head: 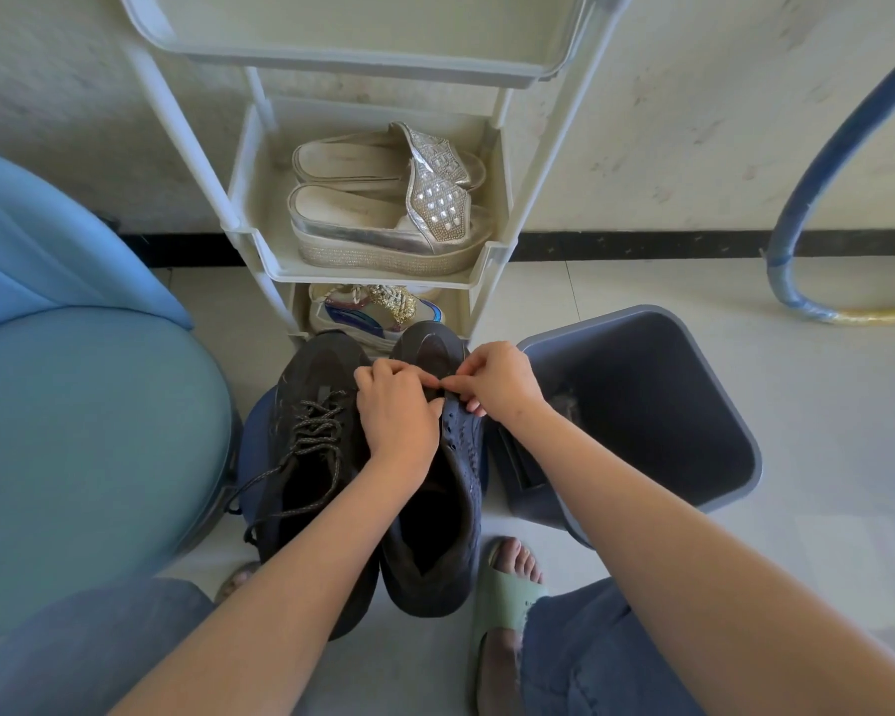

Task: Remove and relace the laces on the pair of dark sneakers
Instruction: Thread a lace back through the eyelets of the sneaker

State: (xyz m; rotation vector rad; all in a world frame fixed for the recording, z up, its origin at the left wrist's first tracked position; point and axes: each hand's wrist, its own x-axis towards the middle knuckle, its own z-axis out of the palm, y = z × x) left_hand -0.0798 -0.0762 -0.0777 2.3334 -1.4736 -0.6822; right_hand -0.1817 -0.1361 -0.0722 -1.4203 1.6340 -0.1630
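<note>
Unlaced sneaker [437, 509] is stood beside laced sneaker [305, 447], in front of shoe rack [373, 276]. Its upper by front eyelets is pinched w/ curled fingers of left hand [396, 416] & right hand [497, 382]; whether a lace is held can't be told.

Two dark sneakers [313, 374] and two hands [396, 418] are counted. Two silver sandals [378, 240], one grey bin [683, 385] and one white rack [373, 275] are seen.

The rack [373, 280] is blocking 12 o'clock of the sneakers [311, 374], the bin [667, 395] is crowding 3, the blue seat [88, 431] is closing 9; the floor [616, 286] is lying open at 2.
</note>
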